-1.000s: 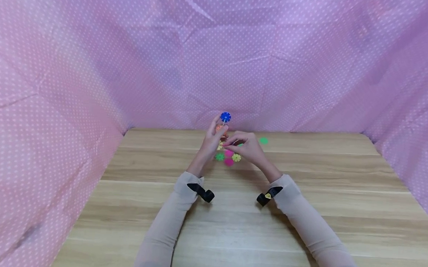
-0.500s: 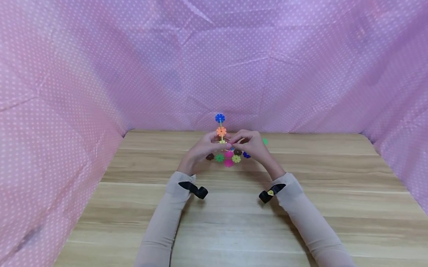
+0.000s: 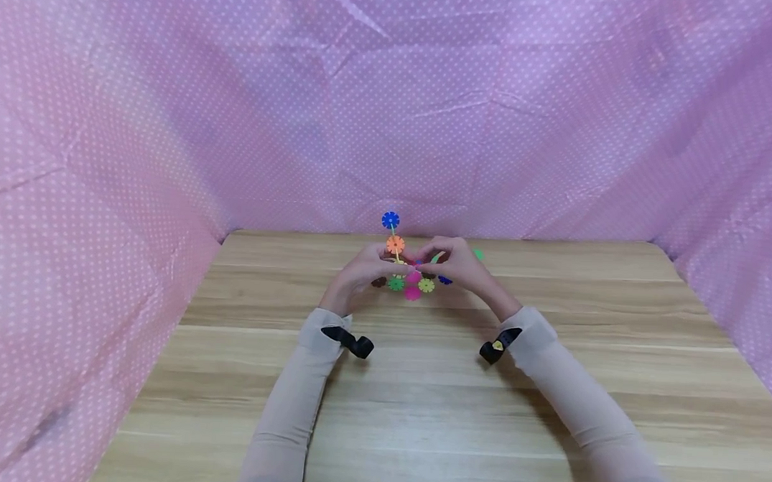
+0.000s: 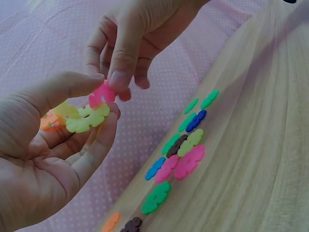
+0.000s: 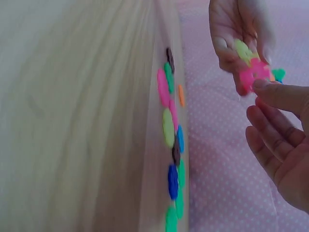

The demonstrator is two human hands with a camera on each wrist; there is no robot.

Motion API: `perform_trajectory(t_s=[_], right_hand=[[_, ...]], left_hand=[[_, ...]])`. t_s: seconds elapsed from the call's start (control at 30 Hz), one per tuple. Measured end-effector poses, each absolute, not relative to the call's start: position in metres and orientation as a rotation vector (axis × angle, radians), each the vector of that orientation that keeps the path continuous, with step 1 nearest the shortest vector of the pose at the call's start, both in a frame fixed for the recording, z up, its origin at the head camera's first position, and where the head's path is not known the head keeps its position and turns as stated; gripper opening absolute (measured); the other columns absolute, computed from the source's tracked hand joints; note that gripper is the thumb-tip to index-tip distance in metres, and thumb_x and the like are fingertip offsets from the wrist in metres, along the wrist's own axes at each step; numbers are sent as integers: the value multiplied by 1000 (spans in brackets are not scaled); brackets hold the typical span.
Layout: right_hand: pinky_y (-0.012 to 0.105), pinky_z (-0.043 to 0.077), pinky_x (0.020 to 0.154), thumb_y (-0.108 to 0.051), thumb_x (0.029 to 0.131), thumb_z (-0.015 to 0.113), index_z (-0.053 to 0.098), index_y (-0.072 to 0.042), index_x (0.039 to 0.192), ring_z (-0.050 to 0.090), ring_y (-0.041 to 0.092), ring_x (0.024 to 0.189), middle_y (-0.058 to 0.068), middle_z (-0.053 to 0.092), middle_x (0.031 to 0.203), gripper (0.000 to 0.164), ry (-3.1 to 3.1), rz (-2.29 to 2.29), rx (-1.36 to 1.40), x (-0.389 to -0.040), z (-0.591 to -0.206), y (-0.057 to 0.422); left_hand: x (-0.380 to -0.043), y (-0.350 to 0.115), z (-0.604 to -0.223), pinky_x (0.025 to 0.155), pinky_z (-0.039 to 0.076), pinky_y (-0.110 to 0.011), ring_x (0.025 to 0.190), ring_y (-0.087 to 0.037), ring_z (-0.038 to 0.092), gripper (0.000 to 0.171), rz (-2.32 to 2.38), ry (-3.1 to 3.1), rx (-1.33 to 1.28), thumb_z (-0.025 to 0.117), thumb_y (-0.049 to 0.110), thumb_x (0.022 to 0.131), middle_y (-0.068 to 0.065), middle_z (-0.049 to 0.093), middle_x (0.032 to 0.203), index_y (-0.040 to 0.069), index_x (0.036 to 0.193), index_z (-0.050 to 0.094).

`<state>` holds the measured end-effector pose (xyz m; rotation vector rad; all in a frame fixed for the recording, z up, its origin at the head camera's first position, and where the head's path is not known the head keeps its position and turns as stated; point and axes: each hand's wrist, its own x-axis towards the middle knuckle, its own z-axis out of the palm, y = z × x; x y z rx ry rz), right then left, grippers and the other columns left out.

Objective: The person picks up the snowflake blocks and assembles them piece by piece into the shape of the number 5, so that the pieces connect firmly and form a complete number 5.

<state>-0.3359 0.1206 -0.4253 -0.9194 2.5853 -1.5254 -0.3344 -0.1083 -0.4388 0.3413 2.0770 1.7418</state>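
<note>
My left hand (image 3: 362, 270) grips a chain of notched plastic discs above the far part of the table. A blue disc (image 3: 390, 220) tops the chain, with an orange disc (image 3: 395, 244) below it. In the left wrist view, a yellow disc (image 4: 88, 119) lies between thumb and fingers. My right hand (image 3: 459, 264) pinches a pink disc (image 4: 102, 93) between thumb and fingertips, against the yellow disc's edge. The left thumb tip touches the pink disc too. Whether the two discs' slots interlock, I cannot tell.
Several loose discs lie flat on the wooden table (image 3: 417, 415) beneath the hands, among them a green disc (image 3: 395, 284), a yellow-green disc (image 3: 426, 285) and a dark blue disc (image 4: 196, 121). Pink dotted cloth (image 3: 417, 127) hangs behind the table's far edge.
The chain has come down and left, tilting so its blue top leans left. My left hand has shifted from upright to reaching sideways, and both hands now meet at the pink disc.
</note>
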Motion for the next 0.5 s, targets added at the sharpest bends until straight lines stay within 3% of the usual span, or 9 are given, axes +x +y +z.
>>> perform_trajectory(t_s=[0.1,0.3,0.5], right_hand=[[24,58,73,-4,87,79,76,1,101,69,17,86,18,75,98,15,2605,-1453,-913,-341,-423,132],[23,58,76,2,89,75,73,8,101,70,24,87,21,75,97,14,2634,-1327,-929,-352,-423,164],[18,56,74,3,87,75,73,10,97,69,21,82,23,75,94,12,2654,-1215,-899,-361,-433,195]], left_hand=[[-332,-109,-441,63,31,-32,71,-21,37,25,1698,2093,303,83,27,86,6,65,84,16,107,76],[-330,-109,-444,75,38,-33,83,-15,47,25,1662,2085,305,84,29,85,4,68,102,17,104,75],[-328,-108,-444,73,37,-33,82,-19,44,16,1692,2080,326,79,19,89,2,68,103,15,103,74]])
